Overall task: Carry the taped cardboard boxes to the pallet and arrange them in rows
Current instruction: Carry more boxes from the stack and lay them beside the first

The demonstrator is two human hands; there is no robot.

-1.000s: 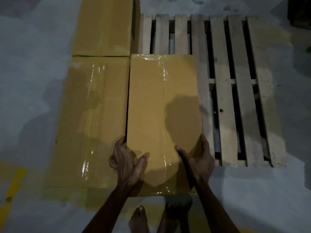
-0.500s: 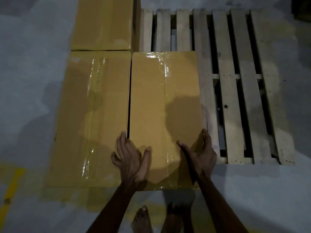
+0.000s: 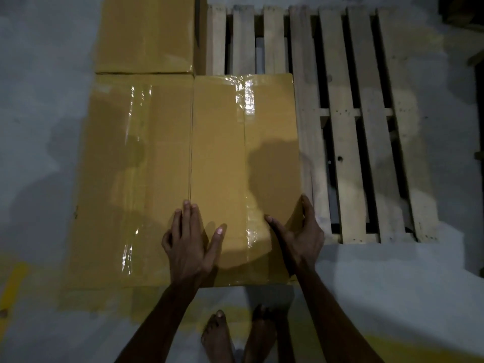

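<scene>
A taped cardboard box [image 3: 243, 166] lies flat on the wooden pallet [image 3: 366, 127], tight against a second taped box [image 3: 131, 179] on its left. A third box [image 3: 146, 35] sits behind that one at the pallet's far left. My left hand [image 3: 188, 239] rests flat, fingers straight, across the seam between the two near boxes. My right hand [image 3: 298, 231] is at the middle box's near right edge, with the thumb spread on top and the fingers pressed against the side face.
Bare pallet slats run along the right of the middle box and behind it. Grey concrete floor surrounds the pallet, with yellow paint marks [image 3: 15, 281] at lower left. My bare feet [image 3: 235, 336] stand just in front of the box.
The middle box slid left and the dark gap to the left box closed. My left hand left that gap and now lies flat on top across the seam.
</scene>
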